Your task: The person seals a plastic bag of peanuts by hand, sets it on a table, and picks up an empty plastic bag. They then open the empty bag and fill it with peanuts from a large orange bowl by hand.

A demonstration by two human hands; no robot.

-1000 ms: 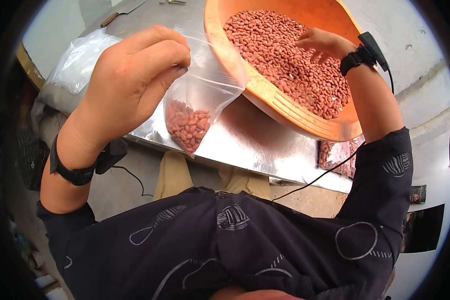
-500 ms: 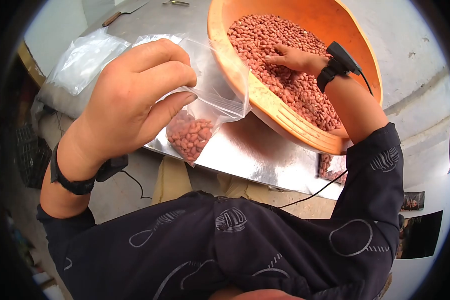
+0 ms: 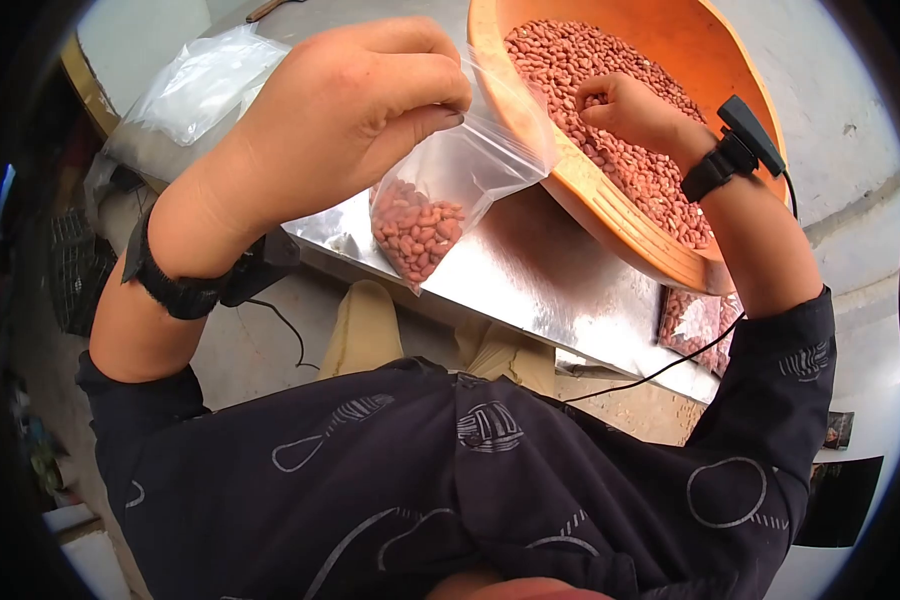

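My left hand [image 3: 370, 110] pinches the upper edge of a clear zip-seal bag [image 3: 490, 165] and holds it up beside the bowl. Reddish peanuts [image 3: 415, 230] fill the bag's bottom part. To the right, a tilted orange bowl [image 3: 600, 180] contains a large heap of red-skinned peanuts [image 3: 570, 60]. My right hand [image 3: 630, 110] is low over that heap with its fingers curled in. What those fingers enclose, if anything, is hidden from view.
Clear plastic bags [image 3: 205, 85] lie on the metal table [image 3: 530, 270] at left. A filled bag of peanuts [image 3: 695, 325] rests under the bowl's near side. A wooden handle [image 3: 265, 10] shows at the back. Black cables run from both wrist straps.
My right hand's fingers have curled in over the peanuts, where they were stretched out before. In the picture, bag, bowl and both hands sit farther right.
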